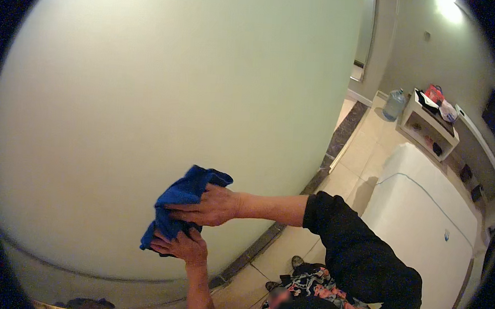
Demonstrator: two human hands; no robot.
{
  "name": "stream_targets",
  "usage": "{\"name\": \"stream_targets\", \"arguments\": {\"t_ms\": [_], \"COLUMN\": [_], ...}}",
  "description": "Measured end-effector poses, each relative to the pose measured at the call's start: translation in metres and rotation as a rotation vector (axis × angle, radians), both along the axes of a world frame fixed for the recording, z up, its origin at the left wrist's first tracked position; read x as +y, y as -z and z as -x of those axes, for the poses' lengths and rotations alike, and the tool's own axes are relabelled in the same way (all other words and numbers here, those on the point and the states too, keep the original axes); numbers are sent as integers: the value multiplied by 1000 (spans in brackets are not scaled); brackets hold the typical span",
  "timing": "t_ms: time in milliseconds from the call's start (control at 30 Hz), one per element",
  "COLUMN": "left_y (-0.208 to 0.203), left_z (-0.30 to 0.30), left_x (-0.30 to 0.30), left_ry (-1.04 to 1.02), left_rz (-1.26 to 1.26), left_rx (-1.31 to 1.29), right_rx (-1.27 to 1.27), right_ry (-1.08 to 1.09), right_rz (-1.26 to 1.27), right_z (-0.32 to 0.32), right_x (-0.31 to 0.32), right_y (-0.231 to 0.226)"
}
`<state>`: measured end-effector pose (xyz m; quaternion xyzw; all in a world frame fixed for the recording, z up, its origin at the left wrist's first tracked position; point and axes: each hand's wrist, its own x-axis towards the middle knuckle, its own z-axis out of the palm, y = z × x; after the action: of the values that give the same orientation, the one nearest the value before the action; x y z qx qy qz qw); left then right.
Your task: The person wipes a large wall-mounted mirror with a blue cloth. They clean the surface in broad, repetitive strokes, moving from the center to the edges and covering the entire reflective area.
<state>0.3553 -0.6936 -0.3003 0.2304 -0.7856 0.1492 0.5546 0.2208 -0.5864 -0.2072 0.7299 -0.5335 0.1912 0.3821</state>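
A blue cloth point(182, 198) is bunched against a large pale, smooth panel point(173, 83). My right hand point(214, 206) reaches in from the right and holds the upper part of the cloth to the surface, its fingers pointing left. Just below it, my left hand point(184, 246) comes up from the lower edge and keeps hold of the cloth's lower end. Both palms face the panel, and part of the fingers is hidden in the folds.
A dark stone strip point(262, 239) runs along the panel's foot beside beige floor tiles point(356, 157). To the right is a white-covered bed or mattress point(418, 208). Farther back stand a large clear water bottle point(394, 104) and a low white cabinet point(425, 130) with bags on top.
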Motion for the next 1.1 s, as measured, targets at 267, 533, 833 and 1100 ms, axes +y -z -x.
{"name": "stream_targets", "arguments": {"t_ms": [267,533,833,1100], "left_y": [-259,-304,-83,-239], "left_z": [50,140,112,171], "left_x": [10,60,96,120], "left_ry": [-47,-68,-16,-80], "left_rz": [458,575,247,493], "left_rx": [200,180,-256,-100], "right_rx": [170,142,-187,-44], "right_ry": [84,200,133,205], "right_rz": [743,855,409,664], "right_z": [51,145,124,172], "right_x": [-15,56,102,113], "right_y": [-196,-225,-20,-130]}}
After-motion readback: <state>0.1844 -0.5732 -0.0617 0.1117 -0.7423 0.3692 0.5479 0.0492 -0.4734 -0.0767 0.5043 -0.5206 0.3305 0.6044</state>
